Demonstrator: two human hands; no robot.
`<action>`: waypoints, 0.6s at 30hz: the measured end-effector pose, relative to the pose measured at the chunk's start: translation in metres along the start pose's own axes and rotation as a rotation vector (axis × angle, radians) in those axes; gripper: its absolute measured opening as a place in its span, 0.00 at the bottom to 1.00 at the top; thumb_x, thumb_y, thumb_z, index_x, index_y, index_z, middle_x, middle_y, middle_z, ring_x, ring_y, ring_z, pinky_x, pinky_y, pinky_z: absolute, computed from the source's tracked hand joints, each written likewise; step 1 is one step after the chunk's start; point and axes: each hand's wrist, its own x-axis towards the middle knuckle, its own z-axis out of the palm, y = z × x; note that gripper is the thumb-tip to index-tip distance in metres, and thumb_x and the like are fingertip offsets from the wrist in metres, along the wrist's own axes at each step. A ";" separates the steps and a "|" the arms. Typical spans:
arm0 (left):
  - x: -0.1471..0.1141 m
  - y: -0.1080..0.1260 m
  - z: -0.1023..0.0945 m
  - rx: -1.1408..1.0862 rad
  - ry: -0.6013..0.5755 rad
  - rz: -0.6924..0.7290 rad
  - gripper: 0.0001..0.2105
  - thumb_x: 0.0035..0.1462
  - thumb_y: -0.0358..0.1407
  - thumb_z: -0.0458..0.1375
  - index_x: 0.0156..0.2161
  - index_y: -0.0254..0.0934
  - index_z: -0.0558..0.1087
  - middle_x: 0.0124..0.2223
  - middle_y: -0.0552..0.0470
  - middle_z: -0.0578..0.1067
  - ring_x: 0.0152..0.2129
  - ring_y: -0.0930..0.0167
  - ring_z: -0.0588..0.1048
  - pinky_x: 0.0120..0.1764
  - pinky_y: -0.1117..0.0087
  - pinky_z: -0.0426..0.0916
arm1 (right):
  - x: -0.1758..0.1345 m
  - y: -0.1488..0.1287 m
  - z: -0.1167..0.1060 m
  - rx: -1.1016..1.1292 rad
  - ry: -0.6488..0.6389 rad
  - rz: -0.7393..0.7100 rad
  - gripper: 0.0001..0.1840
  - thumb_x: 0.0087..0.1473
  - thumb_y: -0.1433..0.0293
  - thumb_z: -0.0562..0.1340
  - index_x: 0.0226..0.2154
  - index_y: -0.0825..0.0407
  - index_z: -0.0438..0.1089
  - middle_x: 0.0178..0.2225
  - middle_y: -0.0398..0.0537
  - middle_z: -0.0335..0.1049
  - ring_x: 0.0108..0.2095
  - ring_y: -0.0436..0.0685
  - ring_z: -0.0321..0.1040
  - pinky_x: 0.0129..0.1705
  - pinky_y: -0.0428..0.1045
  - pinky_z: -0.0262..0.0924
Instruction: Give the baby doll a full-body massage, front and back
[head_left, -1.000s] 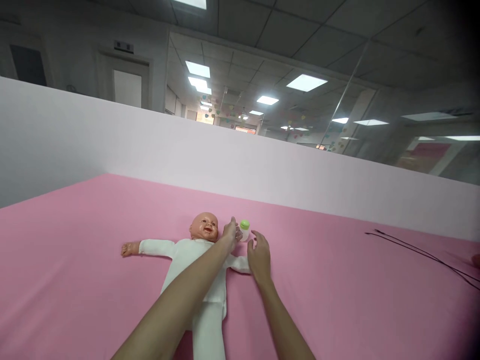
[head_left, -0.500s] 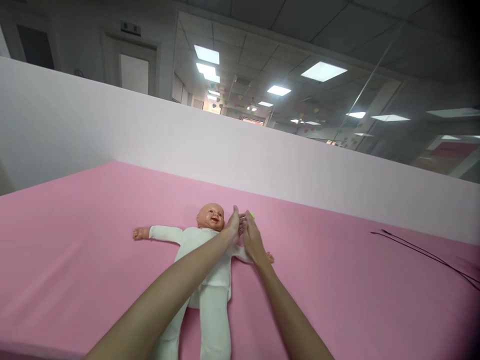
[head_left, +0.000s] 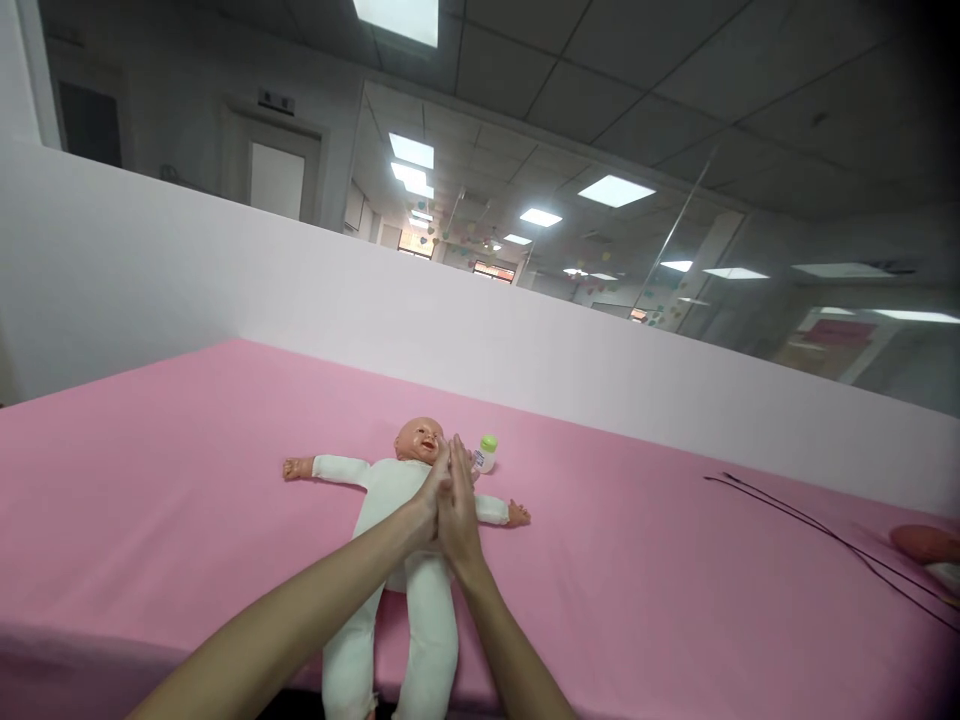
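A baby doll [head_left: 386, 490] in a white cloth suit lies on its back with its arms spread. My left hand [head_left: 429, 495] and my right hand [head_left: 457, 515] meet palm to palm over the doll's chest, fingers stretched out and pointing up. Nothing shows between the palms. They hide part of the doll's cheek, shoulder and chest. Just beyond my fingers, beside the doll's head, stands a small white bottle [head_left: 485, 460] with a green cap, partly covered by my fingertips.
Pink cloth [head_left: 637, 560] covers the padded table. A low white wall [head_left: 450, 320] runs along its back. Thin black cords [head_left: 802, 518] lie at the right, close to a rounded reddish object [head_left: 922, 543] cut off by the frame edge.
My hands have come together, from slightly apart to palm against palm, and shifted left over the doll's chest. More of the green-capped bottle shows. The view has tilted slightly.
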 end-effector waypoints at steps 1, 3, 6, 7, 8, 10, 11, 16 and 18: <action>-0.007 0.003 -0.001 0.034 -0.031 0.010 0.41 0.61 0.69 0.44 0.60 0.38 0.73 0.62 0.36 0.73 0.64 0.54 0.68 0.62 0.54 0.66 | 0.002 0.002 -0.001 -0.007 0.030 0.029 0.43 0.68 0.42 0.42 0.74 0.50 0.45 0.76 0.50 0.38 0.76 0.61 0.33 0.74 0.63 0.37; -0.019 0.009 -0.007 0.191 -0.058 0.141 0.40 0.62 0.68 0.43 0.58 0.37 0.75 0.63 0.38 0.72 0.65 0.55 0.66 0.66 0.56 0.61 | 0.006 0.016 -0.008 -0.052 0.080 0.117 0.44 0.68 0.43 0.43 0.74 0.52 0.47 0.75 0.54 0.41 0.75 0.62 0.35 0.74 0.63 0.39; -0.031 0.016 -0.038 0.591 0.115 0.464 0.35 0.68 0.62 0.42 0.57 0.37 0.76 0.65 0.41 0.71 0.67 0.56 0.62 0.70 0.57 0.51 | -0.001 0.051 -0.017 -0.199 0.001 0.198 0.45 0.67 0.44 0.46 0.72 0.58 0.51 0.74 0.61 0.44 0.75 0.67 0.40 0.74 0.66 0.37; -0.034 0.016 -0.054 0.736 0.190 0.523 0.34 0.69 0.60 0.41 0.58 0.36 0.75 0.65 0.41 0.71 0.68 0.56 0.62 0.70 0.57 0.50 | -0.006 0.062 -0.019 -0.247 -0.064 0.190 0.43 0.68 0.45 0.46 0.70 0.60 0.55 0.72 0.63 0.49 0.73 0.68 0.44 0.73 0.67 0.38; -0.036 0.014 -0.073 0.870 0.235 0.555 0.33 0.71 0.57 0.40 0.60 0.36 0.74 0.66 0.40 0.70 0.68 0.57 0.61 0.70 0.56 0.50 | -0.012 0.071 -0.022 -0.300 -0.123 0.165 0.40 0.69 0.48 0.45 0.68 0.60 0.59 0.70 0.63 0.54 0.72 0.68 0.48 0.73 0.67 0.39; -0.040 0.009 -0.113 1.178 0.286 0.523 0.31 0.72 0.52 0.37 0.64 0.35 0.69 0.68 0.39 0.67 0.69 0.58 0.60 0.70 0.54 0.50 | -0.020 0.084 -0.028 -0.415 -0.192 0.112 0.35 0.70 0.52 0.44 0.64 0.57 0.66 0.66 0.63 0.63 0.69 0.68 0.57 0.72 0.68 0.42; -0.042 0.005 -0.132 1.250 0.297 0.496 0.29 0.71 0.51 0.41 0.62 0.34 0.70 0.67 0.37 0.68 0.68 0.55 0.60 0.69 0.50 0.49 | -0.023 0.088 -0.033 -0.484 -0.199 0.096 0.33 0.70 0.53 0.44 0.61 0.55 0.68 0.64 0.62 0.66 0.67 0.69 0.60 0.71 0.68 0.44; -0.056 0.008 -0.183 1.788 0.516 0.472 0.23 0.69 0.46 0.47 0.57 0.35 0.74 0.68 0.34 0.67 0.69 0.48 0.56 0.68 0.41 0.42 | -0.021 0.090 -0.056 -0.768 -0.154 0.137 0.32 0.68 0.53 0.50 0.56 0.61 0.72 0.61 0.70 0.68 0.66 0.78 0.59 0.68 0.73 0.44; -0.055 0.015 -0.175 1.814 0.482 0.474 0.24 0.70 0.44 0.44 0.60 0.33 0.73 0.69 0.33 0.65 0.70 0.50 0.55 0.68 0.43 0.44 | -0.019 0.084 -0.052 -0.708 -0.166 0.123 0.34 0.68 0.53 0.49 0.62 0.61 0.67 0.66 0.68 0.62 0.69 0.75 0.55 0.70 0.70 0.45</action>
